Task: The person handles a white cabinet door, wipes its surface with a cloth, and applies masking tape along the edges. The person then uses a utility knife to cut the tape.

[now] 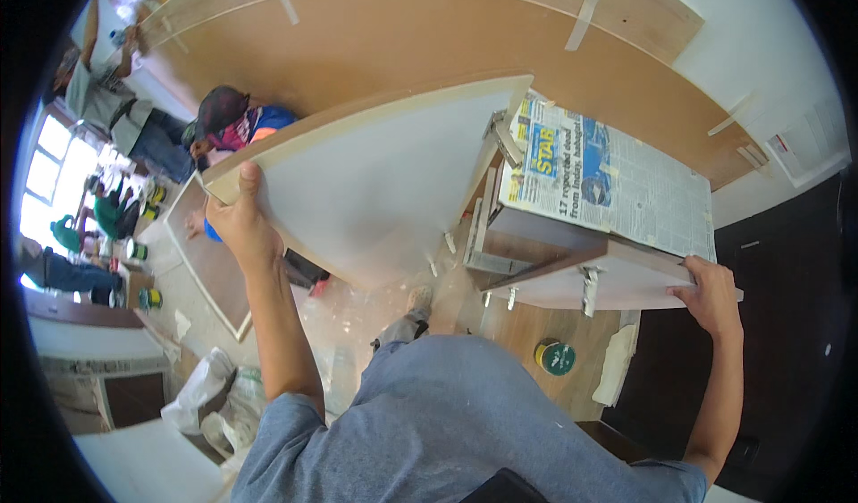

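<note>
A small cabinet stands in front of me with both doors swung out. My left hand (243, 215) grips the outer edge of the wide, pale left door (375, 163), thumb up along the edge. That door meets the cabinet by a metal hinge (507, 140). My right hand (712, 295) is closed on the far corner of the right door (554, 281), thumb on its inner face. Wrapped hardware (590, 290) hangs from the right door. Taped newspaper (617, 168) covers the cabinet top. The cabinet's inside is mostly hidden.
A brown panel (375, 38) with tape strips lines the wall behind. A crouching person (237, 123) is beyond the left door; others work farther left. A framed board (201, 262) and white sacks (204, 391) lie left. A green-lidded can (555, 357) sits near my feet.
</note>
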{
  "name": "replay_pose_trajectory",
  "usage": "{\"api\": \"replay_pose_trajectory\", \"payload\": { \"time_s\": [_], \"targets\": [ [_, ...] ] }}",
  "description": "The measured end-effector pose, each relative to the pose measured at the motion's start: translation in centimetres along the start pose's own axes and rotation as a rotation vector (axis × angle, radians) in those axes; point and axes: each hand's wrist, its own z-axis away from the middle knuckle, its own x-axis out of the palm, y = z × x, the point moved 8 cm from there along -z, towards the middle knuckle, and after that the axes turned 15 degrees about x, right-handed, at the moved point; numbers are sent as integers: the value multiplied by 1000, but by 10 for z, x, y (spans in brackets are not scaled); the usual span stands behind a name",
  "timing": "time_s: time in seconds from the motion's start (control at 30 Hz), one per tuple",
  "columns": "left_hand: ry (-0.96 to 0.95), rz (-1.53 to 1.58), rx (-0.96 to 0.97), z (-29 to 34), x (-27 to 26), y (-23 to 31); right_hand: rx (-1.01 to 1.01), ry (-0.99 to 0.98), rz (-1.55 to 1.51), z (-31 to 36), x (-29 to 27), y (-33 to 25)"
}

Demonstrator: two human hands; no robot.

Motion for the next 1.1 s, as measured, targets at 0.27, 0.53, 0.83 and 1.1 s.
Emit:
{"api": "replay_pose_trajectory", "payload": {
  "time_s": [0.27, 0.53, 0.83, 1.1],
  "targets": [
    [-167, 258, -49, -40, 81, -76, 286, 25, -7, -9, 12, 43],
    [-287, 253, -86, -56, 111, -146, 300, 132, -17, -13, 21, 26],
    [-348, 345, -96, -77, 124, -202, 354, 101, -1, -21, 26, 25],
    [-388, 351, -119, -105, 138, -258, 367, 130, -14, -35, 28, 25]
  ]
}}
